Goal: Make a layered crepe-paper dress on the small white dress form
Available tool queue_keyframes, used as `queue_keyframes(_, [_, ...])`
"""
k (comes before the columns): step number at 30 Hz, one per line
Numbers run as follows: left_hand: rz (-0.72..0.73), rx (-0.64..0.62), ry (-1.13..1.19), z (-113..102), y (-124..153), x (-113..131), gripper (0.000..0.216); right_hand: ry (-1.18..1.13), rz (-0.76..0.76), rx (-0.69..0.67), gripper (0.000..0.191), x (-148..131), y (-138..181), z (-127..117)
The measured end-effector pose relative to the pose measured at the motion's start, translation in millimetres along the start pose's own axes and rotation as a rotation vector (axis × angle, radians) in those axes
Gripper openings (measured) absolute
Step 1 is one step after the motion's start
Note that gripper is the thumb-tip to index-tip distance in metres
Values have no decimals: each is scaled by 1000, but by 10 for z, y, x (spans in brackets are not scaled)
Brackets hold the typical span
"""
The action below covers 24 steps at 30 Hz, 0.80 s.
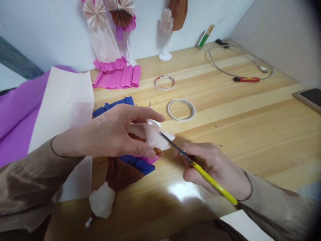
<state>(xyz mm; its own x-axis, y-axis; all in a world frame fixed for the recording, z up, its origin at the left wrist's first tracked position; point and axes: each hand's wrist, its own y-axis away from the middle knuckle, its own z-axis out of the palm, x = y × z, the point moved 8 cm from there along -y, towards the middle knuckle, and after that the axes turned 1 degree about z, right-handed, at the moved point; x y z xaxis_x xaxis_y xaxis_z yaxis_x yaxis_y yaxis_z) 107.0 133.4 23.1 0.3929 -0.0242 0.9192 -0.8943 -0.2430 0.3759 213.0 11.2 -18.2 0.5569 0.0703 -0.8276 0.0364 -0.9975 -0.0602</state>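
Observation:
My left hand (107, 130) is over a layered paper craft at the middle of the table, its thumb and forefinger around a thin pale piece of paper (157, 137). Below that hand lie blue paper (141, 164), a strip of pink paper (147, 159) and a brown paper section (124, 174). A white wrapped bulb (102, 200) extends toward me from the brown part. Yellow-handled scissors (213, 182) are gripped in my right hand (218, 167). Their blade tips touch or overlap the edge of the pale paper; whether the blades are apart is unclear.
Two tape rolls (181, 109) lie behind the hands. Folded pink crepe paper (117, 78) and paper figures with fan rosettes (95, 15) stand by the wall. White sheet (67, 87) and purple paper (22, 110) cover the left. A red cutter (247, 79), cable and phone (309, 98) are right.

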Motion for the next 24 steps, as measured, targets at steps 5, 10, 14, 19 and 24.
queue_keyframes(5, [-3,-1,43,8,-27,-3,47,42,45,-64,65,-63,-9,-16])
queue_keyframes(10, [50,107,-142,-83,-59,18,44,279,-14,35,58,-128,0,-52])
queue_keyframes(14, [96,158,-244,-116,-68,42,43,471,-88,103,55,-127,-1,-43])
queue_keyframes(19, [103,173,-271,-127,-70,38,40,507,-99,96,55,-91,-30,-28])
queue_keyframes(24, [53,139,-174,-126,-67,10,38,445,-67,67,57,-53,-38,-87])
